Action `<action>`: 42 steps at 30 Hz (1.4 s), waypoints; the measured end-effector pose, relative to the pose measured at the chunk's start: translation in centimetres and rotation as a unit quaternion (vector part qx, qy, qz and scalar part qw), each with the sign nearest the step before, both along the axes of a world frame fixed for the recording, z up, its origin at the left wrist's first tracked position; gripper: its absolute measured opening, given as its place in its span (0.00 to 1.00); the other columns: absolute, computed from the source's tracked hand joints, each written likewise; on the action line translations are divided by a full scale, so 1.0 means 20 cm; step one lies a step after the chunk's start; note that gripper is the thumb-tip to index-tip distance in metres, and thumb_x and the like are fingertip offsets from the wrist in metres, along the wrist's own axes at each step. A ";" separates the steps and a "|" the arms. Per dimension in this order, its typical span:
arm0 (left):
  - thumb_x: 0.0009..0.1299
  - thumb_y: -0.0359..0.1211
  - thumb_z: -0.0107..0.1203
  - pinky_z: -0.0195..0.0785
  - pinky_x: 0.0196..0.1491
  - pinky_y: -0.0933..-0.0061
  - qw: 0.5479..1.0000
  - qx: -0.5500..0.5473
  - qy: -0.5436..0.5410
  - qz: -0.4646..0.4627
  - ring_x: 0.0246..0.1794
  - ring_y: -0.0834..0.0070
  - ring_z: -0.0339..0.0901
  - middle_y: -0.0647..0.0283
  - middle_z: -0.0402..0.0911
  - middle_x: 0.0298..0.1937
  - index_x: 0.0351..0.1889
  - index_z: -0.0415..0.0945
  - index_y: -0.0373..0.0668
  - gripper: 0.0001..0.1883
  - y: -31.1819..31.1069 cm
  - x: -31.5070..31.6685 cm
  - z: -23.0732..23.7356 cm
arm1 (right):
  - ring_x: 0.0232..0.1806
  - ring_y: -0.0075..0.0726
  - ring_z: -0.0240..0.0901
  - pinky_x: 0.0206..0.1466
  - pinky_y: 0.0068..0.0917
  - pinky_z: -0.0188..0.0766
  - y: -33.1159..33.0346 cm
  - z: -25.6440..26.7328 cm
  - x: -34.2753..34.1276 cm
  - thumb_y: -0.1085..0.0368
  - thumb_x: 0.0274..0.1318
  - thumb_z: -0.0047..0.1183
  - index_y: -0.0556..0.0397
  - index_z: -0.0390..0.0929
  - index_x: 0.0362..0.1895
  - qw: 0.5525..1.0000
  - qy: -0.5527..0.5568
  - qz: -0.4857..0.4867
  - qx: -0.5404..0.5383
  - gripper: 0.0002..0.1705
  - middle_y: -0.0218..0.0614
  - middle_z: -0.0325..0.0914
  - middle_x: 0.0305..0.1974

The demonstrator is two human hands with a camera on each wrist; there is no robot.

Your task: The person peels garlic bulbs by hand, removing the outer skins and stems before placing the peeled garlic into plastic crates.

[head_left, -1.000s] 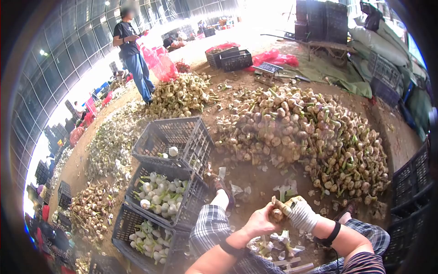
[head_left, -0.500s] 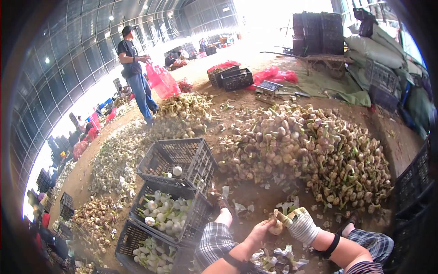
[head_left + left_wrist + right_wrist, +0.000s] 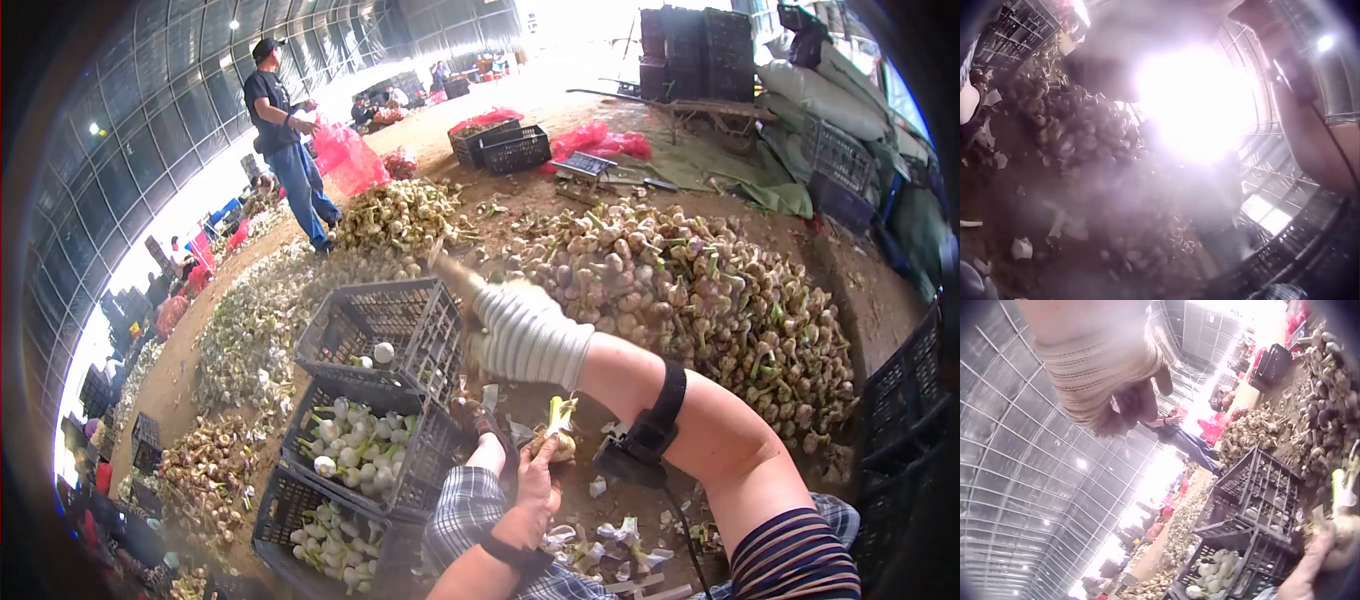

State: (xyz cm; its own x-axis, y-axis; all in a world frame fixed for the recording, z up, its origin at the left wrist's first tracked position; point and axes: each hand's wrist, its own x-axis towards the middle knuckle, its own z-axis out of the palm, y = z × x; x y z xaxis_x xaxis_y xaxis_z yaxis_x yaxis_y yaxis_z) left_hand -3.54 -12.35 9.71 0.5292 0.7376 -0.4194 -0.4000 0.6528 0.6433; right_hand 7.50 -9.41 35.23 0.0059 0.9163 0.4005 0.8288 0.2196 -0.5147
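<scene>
My bare left hand (image 3: 535, 490) pinches a garlic bulb (image 3: 562, 442), its cut green-yellow stalk pointing up, between thumb and fingers. In the right wrist view, the same bulb (image 3: 1342, 547) shows beside the left thumb. My right hand (image 3: 525, 330), in a white knitted glove, is raised and stretched forward-left, beside the top crate (image 3: 375, 325). Its fingers are blurred in the head view. In the right wrist view, the gloved hand (image 3: 1110, 387) has loosely bent fingers, and nothing shows in them. Glare covers much of the left wrist view, where the left hand is hidden.
Black crates of peeled garlic (image 3: 355, 445) stand to my left. A large pile of unpeeled garlic (image 3: 680, 300) lies ahead and right. Loose skins (image 3: 625, 540) litter the ground between my legs. A person (image 3: 285, 140) stands at the back left near a red mesh bag (image 3: 345, 155).
My right hand has left the bulb and swung up and forward-left. The left hand has shifted slightly left with the bulb, whose stalk now points up. The standing person has turned the head.
</scene>
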 end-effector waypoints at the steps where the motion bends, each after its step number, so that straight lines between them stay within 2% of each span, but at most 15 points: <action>1: 0.63 0.31 0.59 0.74 0.34 0.71 1.000 0.001 -0.008 0.003 0.40 0.72 0.76 0.64 0.74 0.43 0.50 0.64 0.47 0.19 0.01 0.01 0.00 | 0.33 0.58 0.75 0.39 0.43 0.71 -0.01 -0.02 -0.01 0.64 0.44 0.51 0.38 0.47 0.68 1.000 -0.014 0.004 -0.016 0.45 0.52 0.76 0.33; 3: 0.63 0.30 0.57 0.74 0.33 0.71 1.000 -0.005 -0.016 0.009 0.39 0.72 0.76 0.65 0.74 0.43 0.50 0.64 0.47 0.19 0.02 0.01 0.03 | 0.31 0.58 0.75 0.38 0.43 0.71 -0.01 -0.14 0.02 0.63 0.44 0.50 0.38 0.48 0.68 1.000 -0.010 0.009 0.005 0.44 0.53 0.76 0.32; 7: 0.65 0.30 0.53 0.73 0.32 0.71 0.999 0.005 -0.002 0.032 0.36 0.74 0.76 0.65 0.76 0.39 0.49 0.67 0.46 0.15 0.03 -0.03 0.00 | 0.36 0.60 0.74 0.40 0.45 0.71 -0.03 -0.43 0.31 0.57 0.49 0.50 0.44 0.52 0.66 0.988 0.045 -0.141 -0.035 0.38 0.55 0.76 0.34; 8: 0.66 0.35 0.52 0.74 0.35 0.72 0.999 0.001 -0.021 0.038 0.35 0.74 0.76 0.67 0.78 0.36 0.43 0.72 0.47 0.09 0.01 -0.03 0.07 | 0.39 0.60 0.74 0.43 0.45 0.70 -0.08 -0.45 0.42 0.57 0.50 0.48 0.47 0.53 0.65 0.976 0.047 -0.208 -0.043 0.37 0.55 0.76 0.35; 12: 0.64 0.38 0.55 0.73 0.34 0.72 0.999 0.015 -0.022 0.035 0.35 0.74 0.76 0.68 0.77 0.38 0.45 0.71 0.48 0.13 -0.01 -0.04 0.12 | 0.54 0.54 0.69 0.55 0.40 0.65 -0.23 -0.55 0.91 0.58 0.49 0.48 0.42 0.41 0.71 0.885 0.060 -0.410 -0.215 0.45 0.54 0.71 0.53; 18: 0.63 0.38 0.56 0.73 0.35 0.70 1.000 -0.003 -0.025 0.015 0.35 0.72 0.76 0.67 0.77 0.38 0.46 0.71 0.48 0.14 -0.01 -0.04 0.12 | 0.57 0.50 0.66 0.58 0.38 0.63 -0.38 -0.59 1.13 0.54 0.53 0.50 0.43 0.47 0.70 0.854 0.080 -0.477 -0.190 0.42 0.49 0.68 0.57; 25: 0.64 0.30 0.53 0.72 0.36 0.67 0.999 -0.012 -0.037 -0.012 0.37 0.71 0.75 0.64 0.75 0.40 0.49 0.67 0.46 0.15 0.01 -0.03 0.06 | 0.54 0.54 0.69 0.55 0.37 0.65 -0.36 -0.58 1.11 0.59 0.48 0.48 0.47 0.52 0.68 0.862 0.096 -0.481 -0.129 0.40 0.51 0.70 0.54; 29: 0.62 0.28 0.55 0.70 0.44 0.70 0.999 0.028 0.021 0.008 0.44 0.73 0.72 0.65 0.72 0.49 0.54 0.63 0.49 0.22 -0.05 -0.02 0.12 | 0.57 0.49 0.66 0.59 0.32 0.63 -0.44 -0.66 0.77 0.39 0.44 0.57 0.57 0.55 0.65 0.933 0.199 -0.279 -0.107 0.50 0.51 0.69 0.55; 30: 0.62 0.24 0.55 0.67 0.49 0.71 0.998 0.060 0.004 -0.004 0.47 0.73 0.71 0.65 0.69 0.51 0.56 0.60 0.50 0.25 -0.06 -0.01 0.13 | 0.61 0.42 0.63 0.62 0.30 0.58 -0.41 -0.88 0.73 0.31 0.40 0.57 0.61 0.58 0.63 0.938 0.256 -0.222 -0.066 0.56 0.47 0.69 0.56; 31: 0.62 0.20 0.54 0.67 0.50 0.71 0.997 0.079 -0.013 -0.008 0.48 0.73 0.70 0.64 0.70 0.50 0.56 0.60 0.50 0.26 -0.07 0.00 0.17 | 0.61 0.38 0.61 0.64 0.29 0.56 -0.51 -0.70 0.48 0.32 0.44 0.56 0.63 0.60 0.61 0.879 0.438 -0.126 -0.137 0.53 0.45 0.69 0.57; 33: 0.61 0.17 0.54 0.68 0.51 0.72 0.989 0.140 -0.032 -0.038 0.49 0.73 0.71 0.62 0.70 0.50 0.56 0.59 0.49 0.28 -0.11 0.00 0.21 | 0.59 0.32 0.62 0.62 0.29 0.57 -0.50 -0.98 0.33 0.37 0.48 0.56 0.60 0.63 0.60 0.848 0.496 -0.106 -0.155 0.45 0.40 0.72 0.53; 35: 0.59 0.15 0.53 0.68 0.53 0.73 0.985 0.144 -0.055 -0.074 0.49 0.73 0.72 0.63 0.71 0.51 0.58 0.61 0.47 0.30 -0.15 -0.01 0.23 | 0.52 0.28 0.67 0.58 0.28 0.63 -0.54 -1.00 0.16 0.44 0.49 0.60 0.57 0.67 0.57 0.782 0.596 -0.037 -0.177 0.38 0.34 0.75 0.47; 38: 0.60 0.15 0.52 0.67 0.56 0.71 0.966 0.218 -0.078 -0.111 0.52 0.72 0.71 0.62 0.71 0.52 0.58 0.62 0.47 0.29 -0.19 -0.01 0.23 | 0.43 0.21 0.71 0.48 0.22 0.69 -0.54 -1.02 0.02 0.57 0.52 0.60 0.55 0.72 0.52 0.695 0.712 -0.069 -0.073 0.25 0.28 0.77 0.42; 41: 0.61 0.15 0.52 0.67 0.57 0.71 0.978 0.140 -0.108 -0.109 0.54 0.71 0.70 0.60 0.70 0.54 0.59 0.62 0.46 0.29 -0.18 -0.03 0.30 | 0.43 0.20 0.71 0.48 0.21 0.68 -0.56 -1.00 0.00 0.57 0.54 0.59 0.54 0.72 0.52 0.737 0.673 -0.055 -0.012 0.24 0.27 0.76 0.43; 42: 0.68 0.26 0.50 0.66 0.58 0.67 0.977 0.130 -0.123 -0.116 0.55 0.69 0.70 0.58 0.71 0.54 0.60 0.62 0.43 0.22 -0.18 -0.04 0.33 | 0.39 0.18 0.71 0.43 0.21 0.70 -0.59 -0.97 0.01 0.58 0.55 0.58 0.54 0.75 0.49 0.755 0.653 -0.054 -0.022 0.19 0.28 0.78 0.38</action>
State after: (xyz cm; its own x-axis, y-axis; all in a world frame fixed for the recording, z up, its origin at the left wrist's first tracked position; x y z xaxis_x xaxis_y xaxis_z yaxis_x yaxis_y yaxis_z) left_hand -4.31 -16.02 16.32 0.7562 0.6503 -0.0725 -0.4242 0.5716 0.7024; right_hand 7.62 -21.18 15.83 0.4456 0.8942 -0.0427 -0.3805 0.1460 -0.9132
